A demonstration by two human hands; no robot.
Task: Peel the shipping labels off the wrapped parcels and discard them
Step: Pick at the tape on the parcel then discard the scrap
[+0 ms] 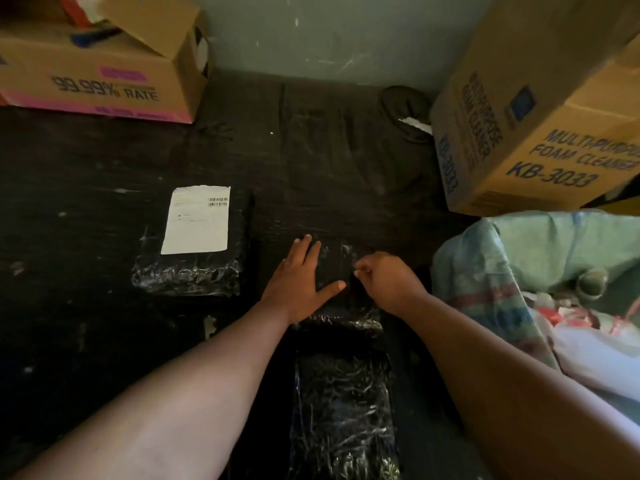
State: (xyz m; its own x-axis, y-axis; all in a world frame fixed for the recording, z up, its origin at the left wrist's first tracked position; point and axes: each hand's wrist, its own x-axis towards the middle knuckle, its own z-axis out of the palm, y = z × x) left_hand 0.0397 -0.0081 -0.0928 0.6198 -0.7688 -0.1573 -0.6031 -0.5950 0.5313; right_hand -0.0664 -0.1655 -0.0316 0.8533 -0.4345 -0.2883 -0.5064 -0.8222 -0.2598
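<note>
We braced the middle parcel (pixel 332 268) with our left hand (pixel 300 282), fingers spread flat | right hand (pixel 388 282) fingers pinched at its top, on what we could not tell | left parcel (pixel 194 271) kept its white shipping label (pixel 197 220) on the dark counter (pixel 69 220): one label clearly left

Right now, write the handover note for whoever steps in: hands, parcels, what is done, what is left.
Left hand: flat, fingers spread, pressing down on the middle parcel.
Right hand: curled, fingertips pinching at that parcel's top; what it grips is too dark to tell.
Left parcel: white shipping label on top, fully stuck, untouched.
Near parcel: between the forearms, no label visible.
Done: no label visible on the middle or near parcels.
Left: finish the middle parcel, peel the white label, discard it.
</note>
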